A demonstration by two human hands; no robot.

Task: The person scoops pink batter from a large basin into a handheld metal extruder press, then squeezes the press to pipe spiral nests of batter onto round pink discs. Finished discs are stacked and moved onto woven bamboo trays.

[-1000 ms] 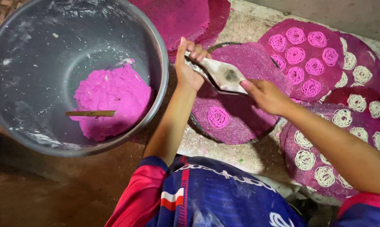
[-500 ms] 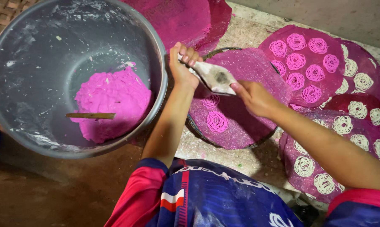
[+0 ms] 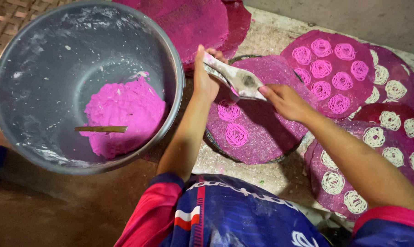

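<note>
My left hand (image 3: 204, 77) and my right hand (image 3: 283, 100) both grip a flour-dusted metal noodle press (image 3: 236, 77), one at each end, held over a round purple woven tray (image 3: 271, 132). Two pink noodle coils (image 3: 232, 122) lie on that tray, just below the press. A thin strand of pink dough hangs under the press. To the left stands a big grey metal bowl (image 3: 42, 55) with a lump of pink dough (image 3: 122, 114) and a small wooden stick (image 3: 101, 129) on the dough.
More purple trays sit to the right: one with several pink coils (image 3: 328, 68), others with white coils (image 3: 390, 137). Stacked magenta trays (image 3: 193, 23) lie at the back. A woven mat (image 3: 5, 23) shows at top left, a concrete ledge behind.
The press and both hands have shifted slightly; a second pink coil now lies on the tray beside the first one.
</note>
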